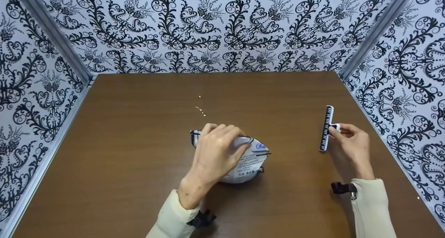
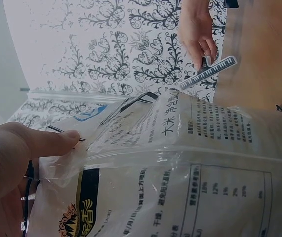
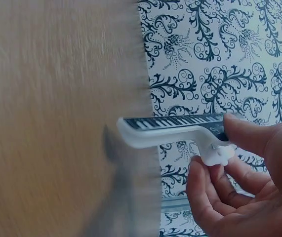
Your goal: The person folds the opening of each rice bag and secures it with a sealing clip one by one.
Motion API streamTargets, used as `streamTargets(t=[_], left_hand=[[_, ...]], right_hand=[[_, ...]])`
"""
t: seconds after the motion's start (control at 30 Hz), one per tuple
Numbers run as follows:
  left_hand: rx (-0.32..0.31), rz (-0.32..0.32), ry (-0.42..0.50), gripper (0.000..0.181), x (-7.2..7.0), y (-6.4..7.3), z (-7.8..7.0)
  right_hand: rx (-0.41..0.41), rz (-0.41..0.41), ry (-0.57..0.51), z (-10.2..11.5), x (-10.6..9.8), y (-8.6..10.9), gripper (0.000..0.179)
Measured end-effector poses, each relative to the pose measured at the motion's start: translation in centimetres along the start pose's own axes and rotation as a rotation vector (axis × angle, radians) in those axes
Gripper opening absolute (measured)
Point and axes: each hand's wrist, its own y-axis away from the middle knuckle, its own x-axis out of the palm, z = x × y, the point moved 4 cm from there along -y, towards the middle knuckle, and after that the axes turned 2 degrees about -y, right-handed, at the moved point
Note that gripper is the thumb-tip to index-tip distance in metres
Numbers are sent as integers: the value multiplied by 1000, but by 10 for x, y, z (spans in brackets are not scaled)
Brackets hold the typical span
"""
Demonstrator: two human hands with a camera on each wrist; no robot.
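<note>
Counting two bare hands, one rice bag, one bag clip. Left hand [image 1: 217, 149] curled over the top of the rice bag [image 1: 248, 165], thumb on the printed face, pinching film. Made of glossy, creased clear plastic, gathered at the top, rounded and bulging at the bottom; printed with black Chinese characters and a blue logo, plus a ruled table and one black-and-gold brand panel in the left wrist view. Also crossed there by a clear raised seam. Located near mid-table, toward the front. Right hand [image 1: 354, 145] holding the bag clip [image 1: 326, 128] by its short lever, thumb on top, fingers underneath. Moulded in smooth white plastic, straight bar, black piano-key pattern along the face; held off the tabletop [image 1: 139, 161], right of the rice bag and well apart. Can't tell how far its jaws gape. Flat brown wood grain below, with a short line of white specks [image 1: 204, 115] behind the rice bag, too small to count. Two cream sleeves [image 1: 373, 210], one black bracket [image 1: 342, 188] at each cuff. Black-scroll wallpaper [image 1: 215, 22] on three sides, two grey metal posts [image 1: 55, 32] at the rear corners.
</note>
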Motion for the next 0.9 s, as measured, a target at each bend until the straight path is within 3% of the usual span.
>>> streamTargets(t=[0.2, 0.43, 0.7, 0.9], left_hand=[[0, -1, -2, 18, 0, 0, -1], [6, -7, 5, 18, -1, -1, -1], [-4, 7, 12, 18, -1, -2, 0], [-4, 4, 10, 18, -1, 0, 0]], right_hand=[[-34, -39, 44, 6, 1, 5, 45], [-68, -111, -42, 14, 4, 9, 39], [-70, -96, -96, 24, 9, 17, 35], [-141, -89, -115, 30, 14, 24, 34]])
